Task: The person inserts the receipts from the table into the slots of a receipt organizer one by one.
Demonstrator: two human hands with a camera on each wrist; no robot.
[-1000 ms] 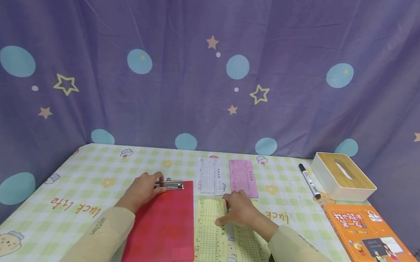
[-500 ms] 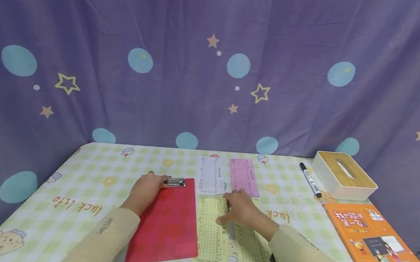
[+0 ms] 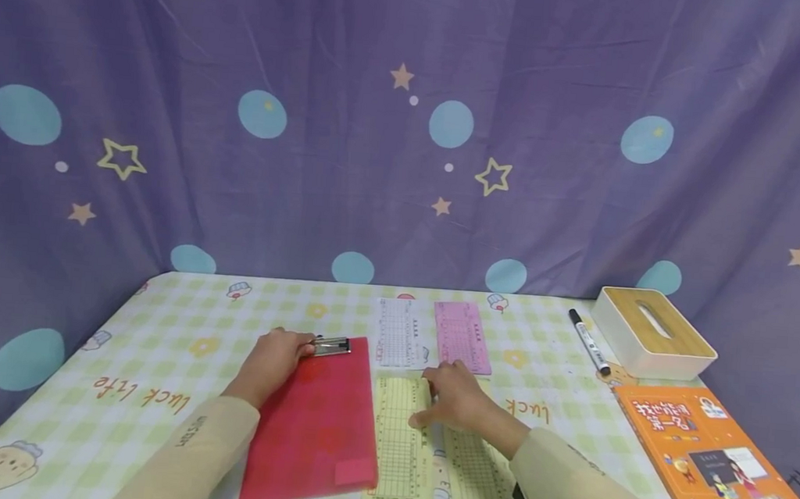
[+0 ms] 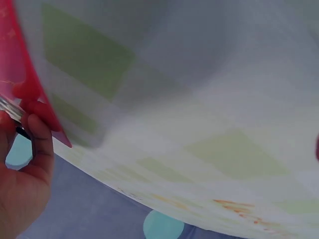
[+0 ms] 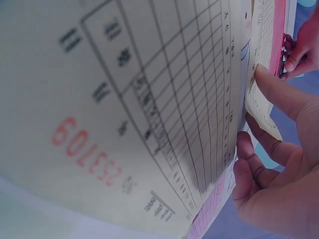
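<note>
My left hand (image 3: pixel 271 365) grips the top left corner of a red see-through clipboard (image 3: pixel 318 431), right at its metal clip (image 3: pixel 331 345). In the left wrist view, fingertips show through the red sheet from beneath, and the thumb is at the clip (image 4: pixel 11 107). Beside the board lies a yellow printed form (image 3: pixel 394 457). My right hand (image 3: pixel 455 399) pinches that form's upper right edge between thumb and fingers; its corner (image 5: pixel 266 119) curls up in the right wrist view. A second yellow form (image 3: pixel 477 471) lies partly under my right forearm.
Behind the yellow forms lie a white form (image 3: pixel 397 331) and a pink form (image 3: pixel 462 337). To the right are a black-capped marker (image 3: pixel 588 343), a tissue box (image 3: pixel 654 332) with a wooden lid and an orange book (image 3: pixel 721 471). A purple curtain (image 3: pixel 402 226) hangs behind the table.
My left hand has shifted back from the clip to the board's corner, uncovering more of the clip. The clipboard has moved slightly away from me. The right hand stays at the yellow form.
</note>
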